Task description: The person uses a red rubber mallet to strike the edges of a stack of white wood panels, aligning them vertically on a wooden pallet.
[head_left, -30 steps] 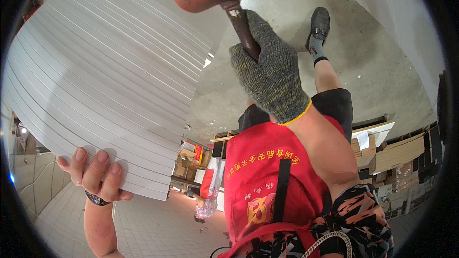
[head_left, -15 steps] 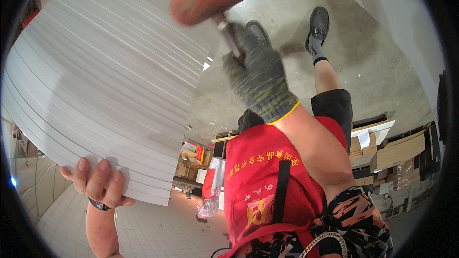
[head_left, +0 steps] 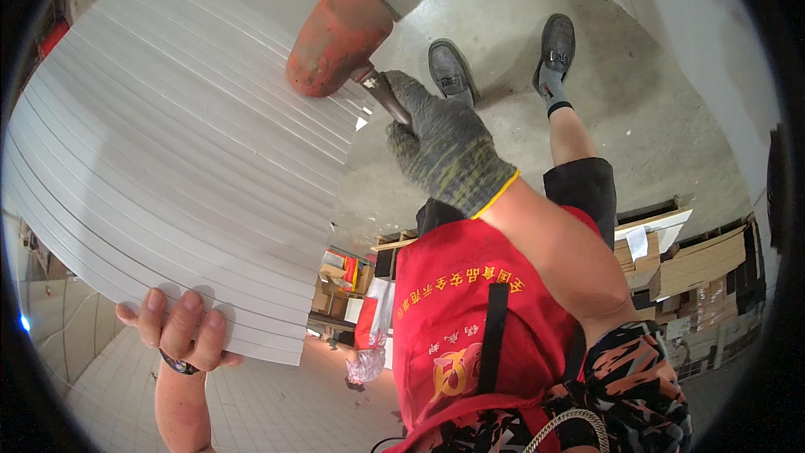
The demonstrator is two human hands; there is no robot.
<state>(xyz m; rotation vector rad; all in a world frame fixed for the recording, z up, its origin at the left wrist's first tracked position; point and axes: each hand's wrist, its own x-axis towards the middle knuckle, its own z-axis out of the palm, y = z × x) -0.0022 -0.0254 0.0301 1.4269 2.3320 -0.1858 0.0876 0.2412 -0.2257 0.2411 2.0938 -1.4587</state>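
Note:
My right hand [head_left: 453, 138], in a grey-and-yellow knit glove, is closed around the dark handle of a rubber mallet [head_left: 340, 38] with a worn red head. The mallet head shows over the right side of a large stack of white panels [head_left: 193, 143]; whether it touches them I cannot tell. At the stack's near left end, my bare left hand [head_left: 184, 331] is curled over the edge, fingertips on the top panel. A dark watch or band is on that wrist.
Concrete floor [head_left: 671, 109] lies right of the stack, with my two dark shoes on it. A white board or wall [head_left: 704, 42] stands at the far right. Stacked brown boards [head_left: 704, 264] lie at right. Cartons [head_left: 334, 289] and another person [head_left: 373, 331] are beyond the stack's near end.
The mallet has come down and left, from a blurred raised position to one over the panels' right side. My left hand has shifted slightly right with its grip kept.

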